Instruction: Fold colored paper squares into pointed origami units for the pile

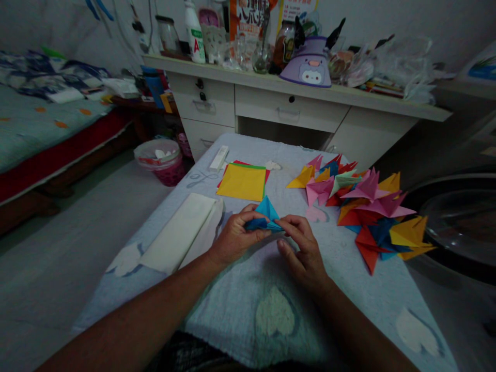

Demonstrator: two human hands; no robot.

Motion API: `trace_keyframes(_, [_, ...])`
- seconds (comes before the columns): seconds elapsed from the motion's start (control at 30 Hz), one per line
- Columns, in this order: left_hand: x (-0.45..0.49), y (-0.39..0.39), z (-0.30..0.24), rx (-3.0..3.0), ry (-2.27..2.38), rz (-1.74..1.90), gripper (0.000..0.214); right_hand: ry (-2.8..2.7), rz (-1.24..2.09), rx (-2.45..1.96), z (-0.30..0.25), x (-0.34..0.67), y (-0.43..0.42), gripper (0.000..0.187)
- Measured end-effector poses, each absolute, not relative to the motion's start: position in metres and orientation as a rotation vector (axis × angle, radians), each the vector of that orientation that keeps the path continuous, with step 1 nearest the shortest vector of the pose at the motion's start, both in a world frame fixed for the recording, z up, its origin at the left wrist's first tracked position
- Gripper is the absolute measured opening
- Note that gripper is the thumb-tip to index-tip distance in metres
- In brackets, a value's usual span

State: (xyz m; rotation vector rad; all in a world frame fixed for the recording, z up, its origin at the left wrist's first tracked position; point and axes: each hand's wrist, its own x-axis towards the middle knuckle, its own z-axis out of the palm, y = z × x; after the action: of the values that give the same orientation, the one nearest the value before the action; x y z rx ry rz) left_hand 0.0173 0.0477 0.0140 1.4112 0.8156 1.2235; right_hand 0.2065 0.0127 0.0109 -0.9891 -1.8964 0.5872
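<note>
A folded blue paper piece point(265, 215) sits between both hands near the middle of the towel-covered table point(248, 305). My left hand point(236, 238) pinches its left side with closed fingers. My right hand point(304, 251) pinches its right end, fingers curled. One pointed flap of the blue paper stands up above my fingers. A flat stack of square coloured paper point(243, 181), yellow on top, lies just beyond my hands. A pile of several folded paper pieces point(366, 209) in pink, yellow, red, orange and blue is spread to the right.
A folded white cloth point(181, 231) lies left of my hands, a small white box point(219, 157) farther back. A white desk with drawers point(279, 106), cluttered with bottles and jars, stands beyond. A pink bin point(160, 160) and a bed point(42, 129) are at the left.
</note>
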Motion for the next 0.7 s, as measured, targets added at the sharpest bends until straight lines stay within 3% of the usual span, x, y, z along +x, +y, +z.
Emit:
trace_keyframes(0.43, [0.0168,0.0476,0.0092,1.63,0.864,1.115,0.013,-1.693,0.792,-1.008,0.0104,0.2054,0.0166,0.005])
trace_keyframes(0.7, [0.0192,0.0446,0.01,1.605,0.945,1.129,0.015,-1.653,0.872,-1.024,0.008,0.2051,0.0178,0.001])
